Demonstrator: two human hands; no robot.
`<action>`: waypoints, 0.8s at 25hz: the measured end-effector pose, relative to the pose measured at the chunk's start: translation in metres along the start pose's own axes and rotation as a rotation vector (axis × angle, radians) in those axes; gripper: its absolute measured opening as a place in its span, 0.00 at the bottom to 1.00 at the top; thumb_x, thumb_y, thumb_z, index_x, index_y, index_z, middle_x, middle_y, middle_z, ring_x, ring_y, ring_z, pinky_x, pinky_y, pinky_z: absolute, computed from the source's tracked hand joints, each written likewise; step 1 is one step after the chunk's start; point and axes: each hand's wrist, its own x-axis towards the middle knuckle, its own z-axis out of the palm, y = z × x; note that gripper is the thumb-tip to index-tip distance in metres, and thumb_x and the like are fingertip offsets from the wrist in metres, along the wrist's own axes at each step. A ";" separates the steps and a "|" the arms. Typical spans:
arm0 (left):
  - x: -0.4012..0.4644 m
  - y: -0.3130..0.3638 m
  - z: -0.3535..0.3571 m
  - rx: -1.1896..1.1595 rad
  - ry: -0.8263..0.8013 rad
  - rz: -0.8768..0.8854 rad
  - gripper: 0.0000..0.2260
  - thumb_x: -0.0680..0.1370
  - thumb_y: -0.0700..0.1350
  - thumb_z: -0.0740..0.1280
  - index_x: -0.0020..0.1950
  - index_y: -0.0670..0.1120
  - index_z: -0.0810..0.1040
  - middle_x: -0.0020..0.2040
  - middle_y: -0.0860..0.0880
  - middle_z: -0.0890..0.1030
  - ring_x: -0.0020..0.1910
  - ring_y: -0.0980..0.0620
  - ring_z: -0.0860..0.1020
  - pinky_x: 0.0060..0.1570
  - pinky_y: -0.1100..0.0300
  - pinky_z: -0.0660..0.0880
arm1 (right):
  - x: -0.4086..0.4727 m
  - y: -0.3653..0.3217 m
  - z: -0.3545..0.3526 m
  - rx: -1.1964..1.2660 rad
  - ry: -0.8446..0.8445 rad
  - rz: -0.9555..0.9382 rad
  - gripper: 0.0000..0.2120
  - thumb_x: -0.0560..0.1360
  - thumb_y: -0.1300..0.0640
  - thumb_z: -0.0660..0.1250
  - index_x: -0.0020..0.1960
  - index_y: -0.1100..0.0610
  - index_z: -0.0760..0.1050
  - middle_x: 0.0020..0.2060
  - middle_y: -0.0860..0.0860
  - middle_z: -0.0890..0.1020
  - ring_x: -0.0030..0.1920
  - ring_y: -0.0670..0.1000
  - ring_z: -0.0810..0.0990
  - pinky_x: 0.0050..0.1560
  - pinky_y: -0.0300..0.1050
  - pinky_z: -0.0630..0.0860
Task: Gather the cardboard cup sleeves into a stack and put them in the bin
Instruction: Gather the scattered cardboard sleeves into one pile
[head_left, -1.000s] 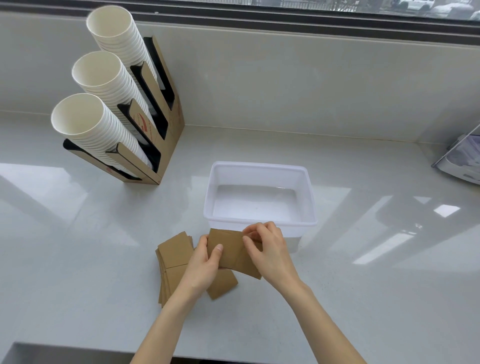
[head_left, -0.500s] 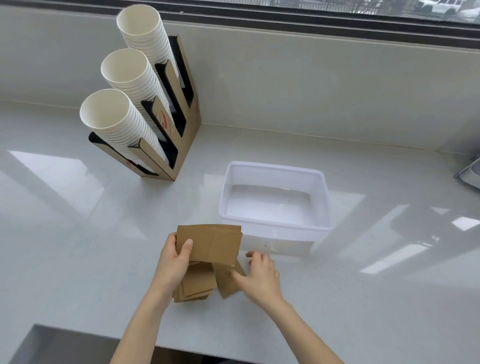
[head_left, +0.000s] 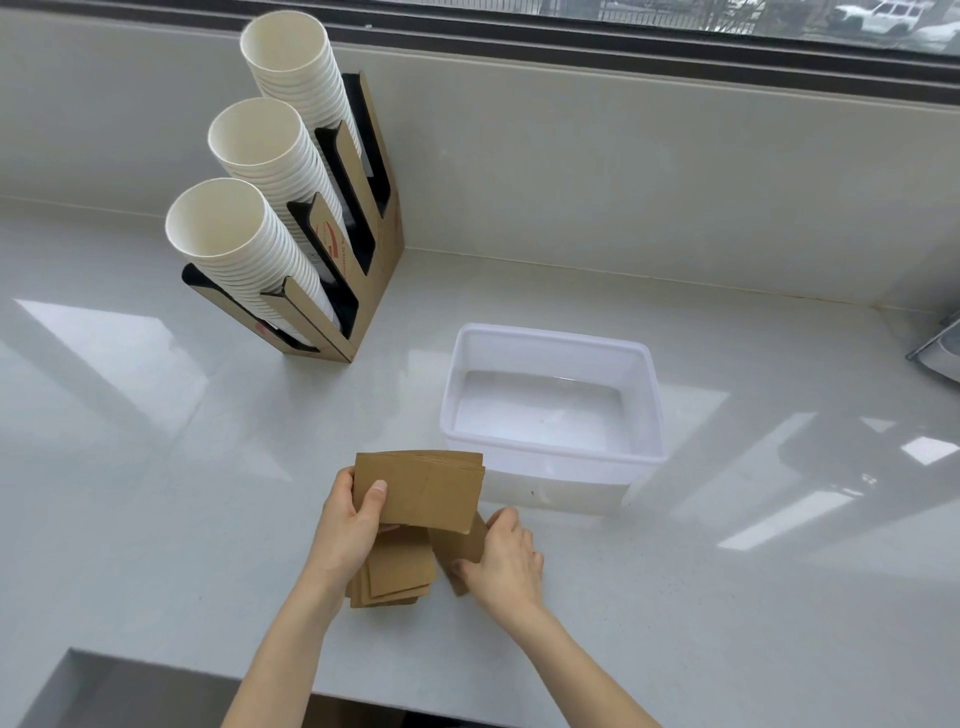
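Left hand grips sleeve stack; right hand pinches loose sleeve beside bin.

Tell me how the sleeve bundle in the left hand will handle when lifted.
The sleeve bundle looks light: the left hand holds it alone. Its fanned top edges suggest sleeves may slide apart. Flat cardboard probably stays fairly stiff.

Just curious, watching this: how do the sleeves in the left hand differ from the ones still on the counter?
The held sleeves are lifted off the counter in a squared bunch; the counter sleeves lie flat and fanned unevenly. The left hand grips the first; the right hand reaches the second. Both are brown cardboard.
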 end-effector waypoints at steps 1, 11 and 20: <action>0.000 0.001 0.000 -0.005 -0.002 -0.001 0.10 0.78 0.44 0.57 0.59 0.46 0.68 0.57 0.45 0.76 0.56 0.46 0.74 0.59 0.50 0.72 | 0.000 0.001 -0.002 0.052 -0.008 -0.006 0.24 0.72 0.56 0.67 0.62 0.61 0.61 0.60 0.57 0.73 0.61 0.57 0.70 0.59 0.49 0.69; 0.002 0.006 0.000 -0.027 -0.016 -0.012 0.12 0.78 0.44 0.57 0.61 0.44 0.68 0.58 0.45 0.75 0.58 0.45 0.74 0.62 0.49 0.70 | 0.001 0.049 -0.039 0.843 0.171 0.199 0.13 0.74 0.62 0.61 0.58 0.57 0.72 0.45 0.52 0.78 0.46 0.53 0.77 0.47 0.44 0.73; -0.004 0.007 0.008 -0.028 -0.023 -0.027 0.07 0.78 0.43 0.57 0.55 0.47 0.69 0.55 0.45 0.76 0.52 0.46 0.76 0.48 0.58 0.73 | -0.009 0.069 -0.089 1.263 0.428 0.181 0.12 0.73 0.63 0.58 0.37 0.53 0.76 0.36 0.49 0.77 0.40 0.49 0.73 0.43 0.43 0.68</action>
